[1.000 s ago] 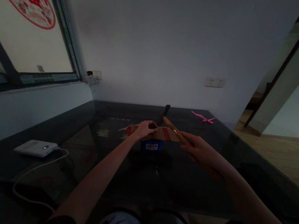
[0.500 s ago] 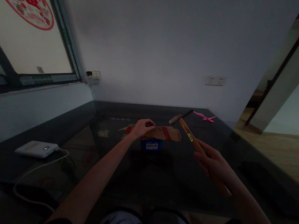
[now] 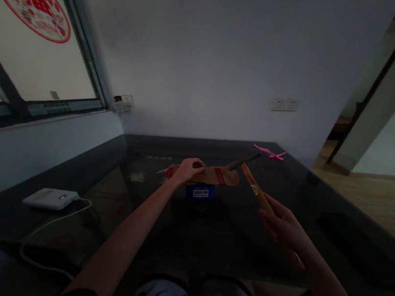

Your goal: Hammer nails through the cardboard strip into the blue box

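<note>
Here, the left hand (image 3: 187, 169), fingers curled, its pinch too dim to tell, rests on brown, red-printed cardboard (image 3: 220, 175) atop a blue, white-labelled box (image 3: 200, 191) on the dark table (image 3: 228, 241); the right hand (image 3: 284, 223) grips a dark-headed, wooden-handled hammer (image 3: 251, 180).

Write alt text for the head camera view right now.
A bare right hand grips a wooden-handled hammer, while the left hand rests on brown cardboard atop a blue container on a dark table. A white device lies to the left.
</note>
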{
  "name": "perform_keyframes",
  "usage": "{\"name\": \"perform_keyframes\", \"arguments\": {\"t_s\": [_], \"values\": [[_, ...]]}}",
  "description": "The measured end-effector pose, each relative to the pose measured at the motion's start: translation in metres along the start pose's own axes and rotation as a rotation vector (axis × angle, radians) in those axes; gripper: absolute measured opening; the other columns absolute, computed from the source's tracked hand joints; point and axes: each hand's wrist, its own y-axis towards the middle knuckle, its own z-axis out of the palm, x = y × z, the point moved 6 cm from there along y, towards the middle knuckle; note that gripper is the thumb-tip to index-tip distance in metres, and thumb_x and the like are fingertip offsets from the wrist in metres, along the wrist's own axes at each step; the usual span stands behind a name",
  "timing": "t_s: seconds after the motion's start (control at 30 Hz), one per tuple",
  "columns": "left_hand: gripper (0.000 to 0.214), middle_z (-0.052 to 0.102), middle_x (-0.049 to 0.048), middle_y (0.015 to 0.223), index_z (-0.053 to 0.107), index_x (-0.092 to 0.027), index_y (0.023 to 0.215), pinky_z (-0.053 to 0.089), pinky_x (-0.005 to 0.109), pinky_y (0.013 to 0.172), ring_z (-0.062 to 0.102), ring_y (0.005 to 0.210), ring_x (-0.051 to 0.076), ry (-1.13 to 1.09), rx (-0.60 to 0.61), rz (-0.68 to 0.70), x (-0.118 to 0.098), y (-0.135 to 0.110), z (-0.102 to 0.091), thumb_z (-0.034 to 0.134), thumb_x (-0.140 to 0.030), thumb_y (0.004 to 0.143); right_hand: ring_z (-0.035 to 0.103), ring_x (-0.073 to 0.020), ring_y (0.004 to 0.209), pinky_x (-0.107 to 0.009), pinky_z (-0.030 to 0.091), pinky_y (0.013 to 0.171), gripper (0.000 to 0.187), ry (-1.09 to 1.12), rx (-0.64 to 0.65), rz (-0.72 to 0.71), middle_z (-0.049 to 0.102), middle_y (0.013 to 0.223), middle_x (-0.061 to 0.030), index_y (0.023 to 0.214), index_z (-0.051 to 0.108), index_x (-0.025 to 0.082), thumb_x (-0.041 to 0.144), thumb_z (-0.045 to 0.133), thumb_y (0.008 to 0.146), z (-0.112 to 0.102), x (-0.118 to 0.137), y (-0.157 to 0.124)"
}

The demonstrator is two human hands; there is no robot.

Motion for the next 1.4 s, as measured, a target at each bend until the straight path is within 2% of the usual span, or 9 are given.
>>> {"name": "perform_keyframes", "arguments": {"t_s": [0.57,0.67,0.73,0.8,0.87,0.97,1.03,1.13,1.4], "values": [[0.017,0.067,0.0056,0.081,0.062,-0.015,0.087,0.051,0.028,0.07,0.064,0.076,0.016,-0.133,0.016,0.024,0.008,-0.003,0.003,0.062,-0.025,0.074,0.034,-0.0053,0.033,-0.016,0.028,0.03,0.076,0.046,0.015,0.015,0.039,0.047,0.0103,0.14,0.03,0.016,0.039,0.062,0.075,0.005,-0.009,-0.002],[0.024,0.066,0.007,0.091,0.06,-0.015,0.096,0.05,0.029,0.075,0.063,0.083,0.017,-0.095,-0.109,0.069,-0.006,-0.01,-0.011,0.062,-0.022,0.073,0.033,-0.005,0.033,-0.016,0.028,0.03,0.074,0.081,-0.004,0.016,0.04,0.047,0.0101,0.14,0.031,0.016,0.038,0.063,0.076,0.004,-0.015,-0.003],[0.024,0.064,0.0077,0.098,0.059,-0.016,0.098,0.048,0.032,0.083,0.06,0.091,0.017,0.021,-0.274,0.125,-0.024,-0.026,-0.025,0.06,-0.02,0.075,0.032,-0.0045,0.033,-0.016,0.027,0.03,0.074,0.115,-0.016,0.018,0.04,0.047,0.0103,0.139,0.031,0.017,0.038,0.063,0.076,0.003,-0.019,-0.004],[0.015,0.063,0.0074,0.096,0.06,-0.018,0.093,0.044,0.033,0.087,0.058,0.094,0.018,0.138,-0.352,0.183,-0.044,-0.049,-0.029,0.052,-0.021,0.081,0.031,-0.0042,0.032,-0.015,0.025,0.03,0.075,0.153,-0.02,0.014,0.039,0.046,0.0107,0.139,0.031,0.017,0.039,0.064,0.075,0.003,-0.023,-0.004],[0.014,0.064,0.0065,0.092,0.061,-0.019,0.09,0.042,0.033,0.089,0.057,0.094,0.018,0.21,-0.255,0.277,-0.061,-0.072,-0.015,0.049,-0.021,0.083,0.031,-0.0042,0.032,-0.016,0.024,0.029,0.077,0.183,-0.028,0.012,0.038,0.046,0.0109,0.139,0.031,0.017,0.04,0.065,0.074,0.003,-0.025,-0.004],[0.018,0.065,0.0056,0.099,0.062,-0.021,0.096,0.04,0.031,0.088,0.057,0.097,0.017,0.304,0.187,0.472,-0.074,-0.102,0.032,0.048,-0.021,0.084,0.031,-0.0041,0.032,-0.016,0.025,0.029,0.079,0.193,-0.053,0.016,0.039,0.047,0.0104,0.138,0.033,0.016,0.041,0.067,0.071,0.003,-0.026,-0.004],[0.018,0.064,0.0054,0.101,0.061,-0.021,0.099,0.038,0.032,0.087,0.056,0.098,0.017,0.367,0.349,0.495,-0.069,-0.112,0.053,0.05,-0.022,0.084,0.03,-0.0041,0.032,-0.017,0.024,0.03,0.081,0.192,-0.059,0.016,0.039,0.047,0.0106,0.139,0.033,0.015,0.041,0.068,0.07,0.003,-0.027,-0.005],[0.017,0.063,0.0051,0.101,0.061,-0.02,0.098,0.037,0.032,0.085,0.055,0.099,0.018,0.421,0.397,0.44,-0.055,-0.112,0.063,0.053,-0.024,0.084,0.03,-0.0043,0.032,-0.017,0.024,0.029,0.081,0.197,-0.042,0.014,0.038,0.045,0.0111,0.14,0.031,0.015,0.04,0.067,0.071,0.003,-0.029,-0.006],[0.01,0.063,0.004,0.093,0.061,-0.019,0.088,0.037,0.031,0.082,0.056,0.092,0.017,0.443,0.431,0.382,-0.038,-0.112,0.064,0.054,-0.026,0.083,0.03,-0.0038,0.033,-0.017,0.024,0.03,0.082,0.214,-0.029,0.037,0.039,0.048,0.0105,0.14,0.03,0.015,0.039,0.068,0.071,0.005,-0.031,-0.008]]}}
